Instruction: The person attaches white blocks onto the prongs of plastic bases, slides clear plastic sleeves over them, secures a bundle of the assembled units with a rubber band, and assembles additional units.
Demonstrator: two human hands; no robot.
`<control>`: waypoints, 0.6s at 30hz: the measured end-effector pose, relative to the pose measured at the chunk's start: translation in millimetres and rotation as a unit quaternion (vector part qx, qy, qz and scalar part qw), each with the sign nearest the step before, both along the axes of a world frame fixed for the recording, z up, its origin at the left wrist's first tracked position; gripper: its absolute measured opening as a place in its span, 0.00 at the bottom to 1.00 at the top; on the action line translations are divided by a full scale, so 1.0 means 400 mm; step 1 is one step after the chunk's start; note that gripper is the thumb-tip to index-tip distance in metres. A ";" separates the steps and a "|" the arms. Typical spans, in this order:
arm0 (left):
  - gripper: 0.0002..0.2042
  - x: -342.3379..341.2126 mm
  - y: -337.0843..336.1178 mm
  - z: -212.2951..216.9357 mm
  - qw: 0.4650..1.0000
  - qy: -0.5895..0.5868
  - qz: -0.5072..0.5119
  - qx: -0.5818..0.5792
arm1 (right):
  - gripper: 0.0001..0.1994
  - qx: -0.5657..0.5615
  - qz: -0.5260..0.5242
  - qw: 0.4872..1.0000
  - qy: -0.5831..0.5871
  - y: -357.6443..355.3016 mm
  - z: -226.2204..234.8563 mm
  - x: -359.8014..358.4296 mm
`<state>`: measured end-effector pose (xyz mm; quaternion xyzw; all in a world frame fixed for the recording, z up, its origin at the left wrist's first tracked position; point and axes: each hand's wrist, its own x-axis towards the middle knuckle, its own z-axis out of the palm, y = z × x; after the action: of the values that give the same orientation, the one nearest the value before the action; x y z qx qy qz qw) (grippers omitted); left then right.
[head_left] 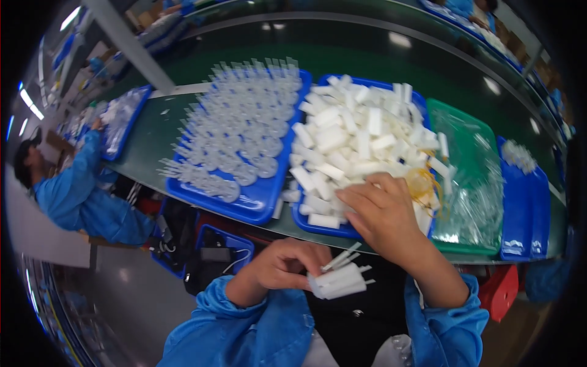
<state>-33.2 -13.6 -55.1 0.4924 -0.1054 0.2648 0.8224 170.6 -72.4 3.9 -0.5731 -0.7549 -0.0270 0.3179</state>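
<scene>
Close to my body, my left hand [290, 264] is closed on a clear plastic pronged part [313, 285]. White foam blocks [339, 281] sit among its prongs, whose thin ends stick out toward the right. My right hand [382, 205] rests at the near side of a heap of white foam blocks [351, 134] in a blue tray [329, 229]. Its fingers are bent and apart over the blocks; no block shows clearly gripped between them. Yellow rubber bands [423, 185] lie on the heap beside that hand.
Left of the foam, a blue tray [260, 208] holds rows of clear pronged parts [235, 122]. On the right are a green tray [468, 241] with clear plastic pieces and a blue tray [523, 208] with several parts. A co-worker [85, 189] in blue sits at the far left.
</scene>
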 end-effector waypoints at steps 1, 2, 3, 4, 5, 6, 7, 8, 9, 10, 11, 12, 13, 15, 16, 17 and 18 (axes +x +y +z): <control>0.08 0.003 0.004 0.000 1.000 -0.001 -0.015 0.012 | 0.17 -0.009 -0.006 0.999 -0.034 0.004 -0.009 -0.002; 0.09 0.004 0.006 0.004 0.999 0.010 -0.030 0.022 | 0.16 0.004 -0.007 0.999 -0.041 0.007 -0.026 -0.001; 0.09 0.004 0.009 0.007 0.998 0.022 -0.045 0.031 | 0.15 0.008 -0.011 0.999 -0.042 0.012 -0.032 -0.001; 0.09 0.003 0.007 -0.001 0.998 0.029 -0.044 0.029 | 0.15 0.007 -0.017 0.999 -0.047 0.014 -0.031 -0.003; 0.10 0.004 0.001 -0.010 0.998 0.033 -0.045 0.025 | 0.15 0.003 -0.026 0.998 -0.055 0.012 -0.025 -0.006; 0.10 0.001 -0.003 -0.008 0.998 0.047 -0.051 0.008 | 0.15 0.009 -0.008 0.999 -0.051 0.016 -0.021 -0.012; 0.10 0.009 -0.004 -0.007 0.998 0.046 -0.043 0.010 | 0.15 0.005 -0.016 0.999 -0.038 0.012 -0.013 -0.012; 0.10 0.016 -0.004 -0.006 0.998 0.032 -0.047 0.016 | 0.14 0.001 -0.025 0.999 -0.025 0.008 -0.006 -0.010; 0.10 0.022 -0.004 -0.007 0.998 0.019 -0.052 0.022 | 0.14 0.002 -0.019 0.999 -0.027 0.002 -0.002 -0.007; 0.10 0.023 0.000 -0.008 0.998 0.020 -0.049 0.040 | 0.15 0.008 -0.020 1.000 0.022 0.000 -0.002 -0.003; 0.10 0.025 0.002 -0.007 0.998 0.021 -0.042 0.041 | 0.16 0.012 -0.022 0.997 0.071 -0.004 -0.001 0.002; 0.10 0.027 0.002 -0.006 0.998 0.017 -0.033 0.050 | 0.16 0.017 -0.025 0.995 0.100 -0.012 0.001 0.010; 0.10 0.031 0.001 -0.004 0.998 0.012 -0.027 0.059 | 0.16 0.018 -0.022 0.995 0.101 -0.028 -0.001 0.018; 0.10 0.035 0.000 -0.005 0.998 0.014 -0.020 0.057 | 0.15 -0.018 -0.068 0.973 0.220 -0.056 -0.010 0.034; 0.10 0.039 0.001 -0.007 0.997 0.017 -0.019 0.070 | 0.14 -0.006 -0.081 0.974 0.212 -0.070 -0.014 0.043; 0.10 0.041 0.002 -0.006 0.996 0.019 -0.019 0.083 | 0.14 -0.005 -0.079 0.974 0.212 -0.088 -0.019 0.051; 0.10 0.043 0.003 -0.001 0.996 0.018 -0.017 0.084 | 0.14 -0.012 -0.084 0.958 0.274 -0.106 -0.026 0.060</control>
<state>-16.1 -12.3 -55.7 0.5625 -0.1203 0.2323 0.7843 194.7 -115.0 -6.6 -0.6237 -0.5880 0.1136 0.5024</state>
